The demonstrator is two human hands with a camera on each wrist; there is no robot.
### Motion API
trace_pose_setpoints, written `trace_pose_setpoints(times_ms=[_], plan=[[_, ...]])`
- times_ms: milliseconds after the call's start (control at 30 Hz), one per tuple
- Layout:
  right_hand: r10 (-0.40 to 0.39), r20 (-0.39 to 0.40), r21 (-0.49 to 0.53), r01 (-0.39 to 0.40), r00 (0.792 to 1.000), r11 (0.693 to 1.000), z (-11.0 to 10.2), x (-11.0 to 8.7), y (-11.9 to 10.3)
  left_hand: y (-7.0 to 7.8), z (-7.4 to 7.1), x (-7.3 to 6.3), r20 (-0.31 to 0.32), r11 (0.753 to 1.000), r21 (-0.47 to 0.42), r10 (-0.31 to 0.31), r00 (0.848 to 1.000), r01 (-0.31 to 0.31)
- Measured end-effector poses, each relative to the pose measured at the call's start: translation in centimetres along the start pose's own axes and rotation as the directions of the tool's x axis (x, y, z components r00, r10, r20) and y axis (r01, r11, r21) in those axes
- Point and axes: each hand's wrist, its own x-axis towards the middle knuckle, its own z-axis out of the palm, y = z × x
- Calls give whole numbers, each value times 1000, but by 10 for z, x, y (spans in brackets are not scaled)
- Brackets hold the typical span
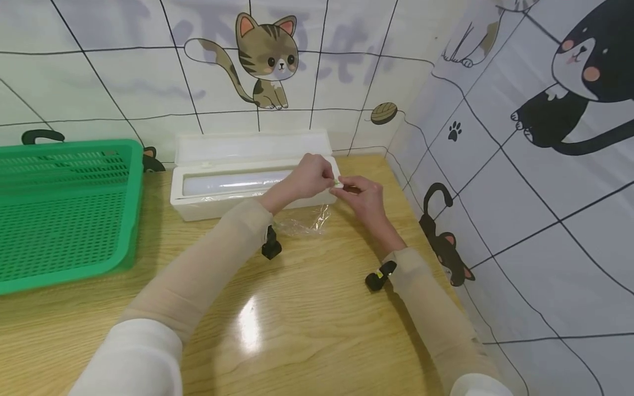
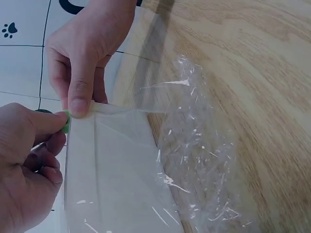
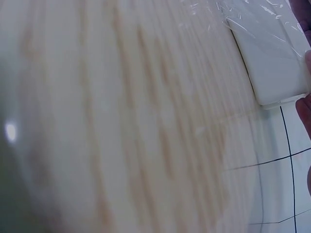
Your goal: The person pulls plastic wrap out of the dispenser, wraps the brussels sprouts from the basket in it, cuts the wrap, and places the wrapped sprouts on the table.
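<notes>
A white plastic-wrap dispenser box (image 1: pixel 223 206) stands by the tiled backdrop with its lid (image 1: pixel 252 147) raised. Inside lies a roll of clear plastic wrap (image 1: pixel 223 183). At the box's right end my left hand (image 1: pixel 309 177) pinches a small green slider (image 2: pixel 66 122) between thumb and finger, right at the box's edge. My right hand (image 1: pixel 365 199) grips the same end corner, thumb on top, as the left wrist view shows. Crumpled loose wrap (image 2: pixel 199 150) hangs down the front of the box onto the table. In the right wrist view only fingertips (image 3: pixel 304 114) show beside the box.
A green perforated basket (image 1: pixel 130 220) sits on the wooden table (image 1: pixel 297 319) at the left. Cat-printed tile sheeting (image 1: pixel 346 82) closes off the back and the right side, close to my right arm. A black camera is strapped to each wrist.
</notes>
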Motion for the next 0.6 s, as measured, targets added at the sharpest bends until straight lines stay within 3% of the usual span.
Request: trace_pose_setpoints(times_ms=[267, 433, 600], plan=[[-68, 0, -62, 68, 998, 996, 6, 2, -1, 1, -7, -6, 46, 999, 29, -22, 999, 21], [-130, 1, -104, 130, 991, 986, 10, 6, 24, -1, -15, -12, 60, 1000, 24, -19, 998, 18], [-80, -11, -94, 79, 997, 992, 6, 5, 42, -13, -20, -25, 49, 999, 3, -43, 998, 43]])
